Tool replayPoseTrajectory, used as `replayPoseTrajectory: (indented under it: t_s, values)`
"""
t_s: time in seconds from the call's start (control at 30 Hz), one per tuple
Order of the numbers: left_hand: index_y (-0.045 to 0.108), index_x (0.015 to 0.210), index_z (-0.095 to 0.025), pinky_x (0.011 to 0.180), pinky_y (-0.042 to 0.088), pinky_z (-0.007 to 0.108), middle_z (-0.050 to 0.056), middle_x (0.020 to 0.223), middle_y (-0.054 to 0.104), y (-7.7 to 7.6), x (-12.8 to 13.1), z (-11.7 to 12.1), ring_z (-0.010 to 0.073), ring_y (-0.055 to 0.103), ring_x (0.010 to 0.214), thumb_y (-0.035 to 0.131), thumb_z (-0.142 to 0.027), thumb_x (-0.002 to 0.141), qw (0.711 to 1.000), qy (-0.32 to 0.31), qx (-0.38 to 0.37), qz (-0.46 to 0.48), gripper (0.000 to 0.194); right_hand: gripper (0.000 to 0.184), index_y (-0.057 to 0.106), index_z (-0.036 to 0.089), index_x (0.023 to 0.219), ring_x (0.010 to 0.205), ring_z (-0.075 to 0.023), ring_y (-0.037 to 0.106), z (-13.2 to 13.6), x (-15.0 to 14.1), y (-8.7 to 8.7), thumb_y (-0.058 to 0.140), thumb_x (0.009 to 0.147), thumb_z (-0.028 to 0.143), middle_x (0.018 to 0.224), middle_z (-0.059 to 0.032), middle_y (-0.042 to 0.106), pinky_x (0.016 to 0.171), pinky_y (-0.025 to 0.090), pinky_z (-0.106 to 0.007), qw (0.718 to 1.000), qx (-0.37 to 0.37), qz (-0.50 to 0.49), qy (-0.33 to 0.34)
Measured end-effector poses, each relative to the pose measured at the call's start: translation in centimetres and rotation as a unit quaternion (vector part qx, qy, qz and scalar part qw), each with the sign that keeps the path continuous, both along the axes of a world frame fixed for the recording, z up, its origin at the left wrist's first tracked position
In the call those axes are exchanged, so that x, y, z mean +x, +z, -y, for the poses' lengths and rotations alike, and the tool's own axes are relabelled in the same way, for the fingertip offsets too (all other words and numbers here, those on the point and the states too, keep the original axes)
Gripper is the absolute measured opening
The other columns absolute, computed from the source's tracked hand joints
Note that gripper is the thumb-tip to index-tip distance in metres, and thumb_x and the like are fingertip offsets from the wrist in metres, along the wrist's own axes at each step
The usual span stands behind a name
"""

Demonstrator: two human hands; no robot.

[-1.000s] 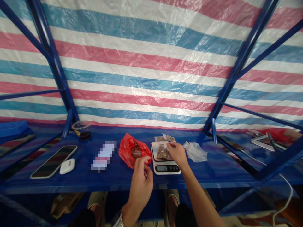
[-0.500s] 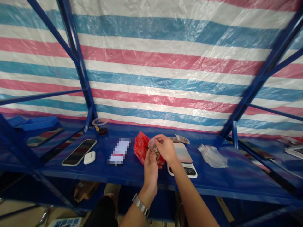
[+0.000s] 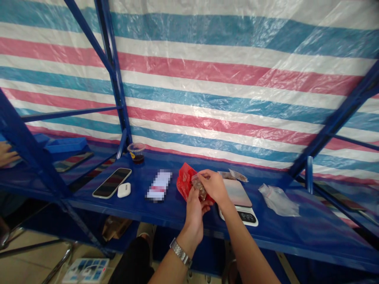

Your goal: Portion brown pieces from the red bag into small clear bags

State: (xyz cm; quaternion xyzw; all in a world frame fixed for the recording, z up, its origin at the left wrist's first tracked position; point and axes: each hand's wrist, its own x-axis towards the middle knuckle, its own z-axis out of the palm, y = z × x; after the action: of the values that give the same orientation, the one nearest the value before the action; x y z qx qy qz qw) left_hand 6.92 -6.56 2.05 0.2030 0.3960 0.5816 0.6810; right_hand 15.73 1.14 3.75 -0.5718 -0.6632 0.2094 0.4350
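Note:
A small clear zip bag [image 3: 201, 191] filled with brown bits is held between both hands, over a red plastic bag [image 3: 185, 180]. My left hand [image 3: 195, 209] grips the zip bag from below, its thumb against the front. My right hand [image 3: 212, 184] pinches the bag's upper edge. Whether the zip is open cannot be made out. Right of the hands stands a white kitchen scale [image 3: 237, 193], its plate bare. Behind it lie filled zip bags [image 3: 238, 175]. Much of the red bag is hidden behind the hands.
Flat clear bags [image 3: 280, 200] lie to the right. On the left are a dark-screened phone [image 3: 112, 182], a white earbud case [image 3: 124, 190], a blurred phone [image 3: 160, 185] and a plastic cup [image 3: 136, 154] of dark liquid. Another person's hand [image 3: 7, 154] shows at far left.
The filled zip bag has left the scale plate and is now in both hands above the red bag. My left hand has closed on it. The camera view has swung right.

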Motion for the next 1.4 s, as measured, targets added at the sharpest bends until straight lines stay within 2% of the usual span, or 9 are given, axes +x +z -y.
replayPoseTrajectory:
  t_s: [0.4,0.6,0.77,0.83,0.9,0.97,1.03,1.2,1.4]
  values:
    - [0.066,0.105,-0.017,0.058,0.044,0.023,0.002,0.084,0.070,-0.8,0.0,-0.4,0.0112,0.063,0.057,0.067,-0.054,0.082,0.999,-0.014,-0.004,0.035,0.044,0.019,0.078,0.023,0.088,0.082,-0.0198,0.075,0.2,0.3,-0.2,0.061,0.089,0.030,0.090,-0.0040,0.081,0.077,0.055,-0.029,1.000,0.002,0.007,-0.001]
    - [0.057,0.136,-0.026,0.058,0.046,0.021,0.001,0.091,0.071,-0.8,-0.2,-0.3,0.0109,0.066,0.059,0.062,-0.047,0.085,0.999,-0.024,0.028,0.016,0.055,0.019,0.077,0.023,0.090,0.081,-0.0200,0.073,0.6,0.4,-0.2,0.061,0.089,0.032,0.089,-0.0035,0.080,0.079,0.054,-0.031,1.000,0.007,-0.012,0.007]
    - [0.038,0.156,-0.034,0.054,0.046,0.023,0.006,0.106,0.074,-0.8,-0.4,-0.1,0.0147,0.068,0.063,0.058,-0.048,0.091,0.992,0.003,0.082,-0.095,0.070,0.026,0.074,0.020,0.090,0.081,-0.0211,0.071,1.9,1.4,0.7,0.063,0.085,0.043,0.090,-0.0059,0.079,0.077,0.056,-0.032,0.992,0.013,-0.117,0.035]
    - [0.043,0.154,-0.033,0.062,0.052,0.027,0.009,0.121,0.071,-0.8,-0.5,0.2,0.0188,0.071,0.078,0.062,-0.049,0.091,0.980,0.029,0.127,-0.150,0.068,0.028,0.074,0.021,0.090,0.086,-0.0218,0.072,2.6,2.1,1.3,0.067,0.083,0.047,0.093,-0.0057,0.079,0.081,0.056,-0.033,0.985,0.003,-0.161,0.056]
    - [0.049,0.151,-0.031,0.083,0.057,0.032,0.011,0.137,0.064,-0.7,-0.5,0.4,0.0242,0.069,0.107,0.063,-0.045,0.092,0.959,0.056,0.183,-0.208,0.062,0.030,0.073,0.021,0.090,0.089,-0.0216,0.071,3.3,2.7,1.8,0.071,0.082,0.050,0.094,-0.0049,0.078,0.084,0.056,-0.033,0.977,-0.013,-0.198,0.076]
    - [0.049,0.152,-0.030,0.107,0.048,0.039,0.010,0.146,0.057,-0.6,-0.6,0.7,0.0262,0.057,0.132,0.060,-0.041,0.096,0.933,0.071,0.232,-0.267,0.058,0.033,0.072,0.022,0.092,0.089,-0.0207,0.071,3.9,3.3,2.1,0.076,0.079,0.052,0.095,-0.0042,0.078,0.083,0.056,-0.032,0.969,-0.020,-0.234,0.084]
    - [0.044,0.155,-0.031,0.116,0.041,0.043,0.010,0.149,0.053,-0.5,-0.5,1.0,0.0256,0.052,0.138,0.053,-0.038,0.100,0.909,0.061,0.266,-0.315,0.057,0.039,0.071,0.022,0.099,0.085,-0.0196,0.071,4.4,3.9,2.3,0.080,0.075,0.052,0.092,-0.0035,0.077,0.081,0.056,-0.031,0.959,-0.014,-0.271,0.078]
    - [0.034,0.160,-0.033,0.111,0.045,0.042,0.011,0.142,0.051,-0.8,-0.5,1.6,0.0232,0.057,0.127,0.044,-0.042,0.105,0.873,0.030,0.302,-0.381,0.056,0.048,0.067,0.021,0.109,0.079,-0.0200,0.070,4.5,6.8,1.8,0.081,0.075,0.050,0.088,-0.0046,0.077,0.073,0.055,-0.032,0.958,0.029,-0.285,0.014]
    - [0.033,0.159,-0.033,0.103,0.051,0.039,0.008,0.127,0.050,-1.1,-1.3,1.7,0.0200,0.060,0.111,0.043,-0.043,0.105,0.858,0.046,0.296,-0.418,0.057,0.040,0.067,0.018,0.103,0.071,-0.0238,0.070,3.2,12.4,-1.4,0.070,0.074,0.046,0.085,-0.0090,0.077,0.068,0.053,-0.035,0.976,0.025,-0.161,-0.146]
